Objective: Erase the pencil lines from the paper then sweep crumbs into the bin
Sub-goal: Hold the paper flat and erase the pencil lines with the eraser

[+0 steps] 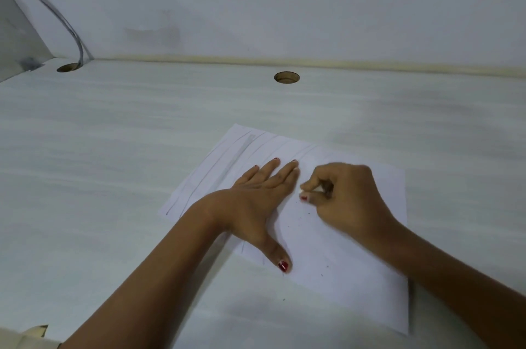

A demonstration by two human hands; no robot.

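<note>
A white sheet of paper (355, 269) lies on the pale table, turned at an angle. Several long pencil lines (216, 169) run along its left part. My left hand (256, 200) presses flat on the paper, fingers straight and thumb spread toward me. My right hand (344, 195) is curled just right of it and pinches a small white eraser (306, 192) against the paper; the hand looks blurred. Dark eraser crumbs (308, 216) are scattered on the sheet below the hands. No bin is in view.
The table (113, 178) meets a white wall at the back. Two round cable holes sit near the back edge, one in the centre (286, 77) and one at the left (67, 67) with a grey cable (57, 15) running into it. A beige object (31, 334) shows at the bottom left corner.
</note>
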